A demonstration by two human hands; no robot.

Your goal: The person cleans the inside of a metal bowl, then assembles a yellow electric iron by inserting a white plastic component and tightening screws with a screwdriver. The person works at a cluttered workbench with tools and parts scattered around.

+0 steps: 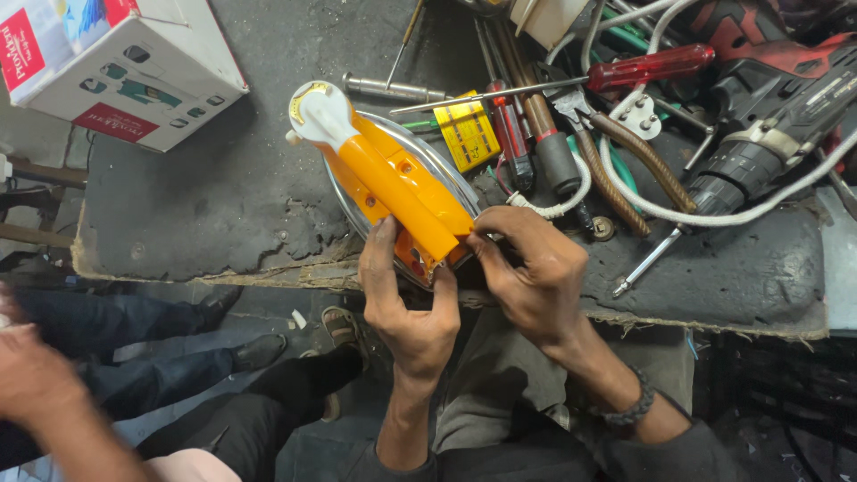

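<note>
Here, glossy orange plastic iron [393, 178].

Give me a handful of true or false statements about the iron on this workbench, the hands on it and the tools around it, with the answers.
1. Both hands grip the rear end of the orange iron. True: left hand, right hand.
2. The iron's body is blue. False: it is orange with a white front part.
3. A red-handled screwdriver lies among the tools behind the iron. True.
4. The cardboard box sits on the right of the bench. False: it is at the upper left.
5. The right wrist is bare. False: it wears a dark bracelet.
</note>
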